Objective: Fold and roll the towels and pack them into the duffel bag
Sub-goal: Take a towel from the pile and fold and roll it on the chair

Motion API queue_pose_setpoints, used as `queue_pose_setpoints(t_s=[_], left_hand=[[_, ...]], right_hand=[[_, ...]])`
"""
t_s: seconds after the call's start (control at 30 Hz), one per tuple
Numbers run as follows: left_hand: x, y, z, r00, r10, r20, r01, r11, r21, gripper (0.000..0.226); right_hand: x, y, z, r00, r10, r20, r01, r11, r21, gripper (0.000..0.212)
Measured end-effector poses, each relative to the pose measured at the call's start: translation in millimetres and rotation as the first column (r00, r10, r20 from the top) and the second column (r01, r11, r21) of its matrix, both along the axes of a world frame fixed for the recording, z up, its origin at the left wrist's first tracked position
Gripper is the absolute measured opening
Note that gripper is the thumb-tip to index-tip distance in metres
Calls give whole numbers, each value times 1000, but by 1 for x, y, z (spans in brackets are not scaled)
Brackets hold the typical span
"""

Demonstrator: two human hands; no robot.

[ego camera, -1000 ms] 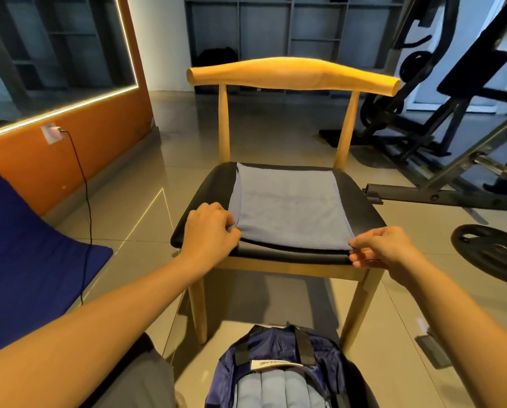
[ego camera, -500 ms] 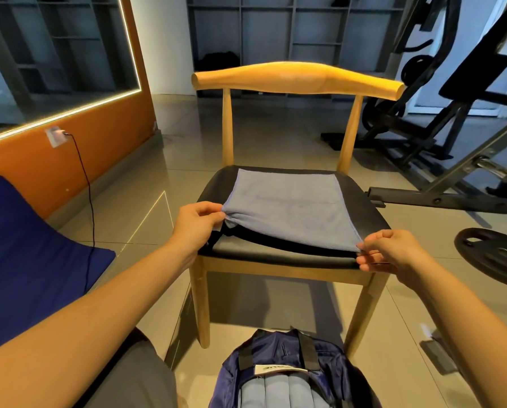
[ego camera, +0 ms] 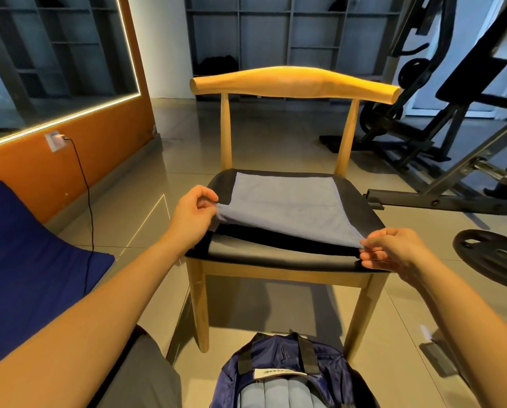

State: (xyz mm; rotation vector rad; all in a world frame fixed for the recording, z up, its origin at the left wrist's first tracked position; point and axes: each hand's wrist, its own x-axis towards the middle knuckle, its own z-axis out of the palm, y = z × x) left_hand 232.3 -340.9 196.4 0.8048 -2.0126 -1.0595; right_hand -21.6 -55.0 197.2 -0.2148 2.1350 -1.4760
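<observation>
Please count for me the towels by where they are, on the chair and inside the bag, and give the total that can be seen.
Towel on the chair seat, near corners pinched by the left hand and right hand: 1
Rolled towels visible in the open duffel bag: 3 (more may be hidden below the frame edge)
Total visible: 4

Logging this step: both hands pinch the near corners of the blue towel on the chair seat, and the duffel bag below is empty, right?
Not empty: the head view shows rolled towels already inside the duffel bag. The rest holds.
</observation>
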Motion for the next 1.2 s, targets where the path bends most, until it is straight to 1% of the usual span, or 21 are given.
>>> queue_pose_setpoints(t_s=[0.03,0.07,0.1,0.2,0.27,0.3,0.33,0.4,0.43,0.47,0.53,0.6,0.7,0.8,0.87,0.93,1.07,1.13,1.2], left_hand=[[3,-2,1,996,-15,83,27,990,-140,19],[6,-3,2,986,-24,166,63,971,-231,19],[9,-3,4,972,-38,234,101,959,-265,19],[15,-3,3,910,-115,397,219,949,-226,25],[20,-1,1,848,-151,509,277,944,-182,23],[22,0,-1,830,-154,536,289,941,-178,21],[23,1,-2,830,-148,538,287,940,-184,17],[25,3,-5,865,-128,486,264,939,-221,6],[25,5,-7,878,-130,461,273,927,-259,8],[25,7,-11,877,-140,460,304,903,-305,15],[21,11,-21,842,-127,525,383,825,-415,25],[17,13,-29,803,-62,592,434,743,-510,26],[16,14,-34,802,-29,596,442,699,-562,23],[17,13,-34,814,-54,578,437,712,-549,19],[18,11,-33,821,-70,566,427,733,-529,14],[19,10,-33,829,-73,555,417,742,-525,10],[18,8,-33,869,-79,489,358,783,-509,13],[19,7,-33,898,-113,425,313,844,-436,15],[20,8,-30,920,-145,364,269,909,-318,16]], right_hand=[[0,0,1,1000,-3,-1,3,1000,-8,15],[0,0,0,1000,-2,-6,2,1000,-12,14],[1,-1,1,1000,-2,-16,2,1000,-15,13],[1,0,1,998,24,-52,-24,1000,-1,9],[2,3,2,994,90,-63,-87,995,48,11],[3,4,2,990,125,-66,-119,989,82,11],[4,6,3,986,153,-73,-143,983,117,11],[5,9,5,976,193,-105,-173,970,171,9],[5,10,6,968,214,-129,-187,963,192,8],[6,11,7,958,240,-158,-205,956,211,8],[6,13,7,922,301,-245,-239,938,253,9],[5,15,5,851,382,-360,-272,908,319,11],[8,16,-1,700,544,-463,-324,819,474,18],[11,16,-12,557,619,-554,-225,755,617,26],[13,16,-17,492,629,-602,-162,746,646,27],[12,17,-20,457,635,-623,-133,741,658,24],[12,19,-21,398,655,-643,-88,724,684,13],[11,21,-20,374,647,-664,-60,732,679,12],[11,23,-20,358,618,-700,-72,766,639,13]])
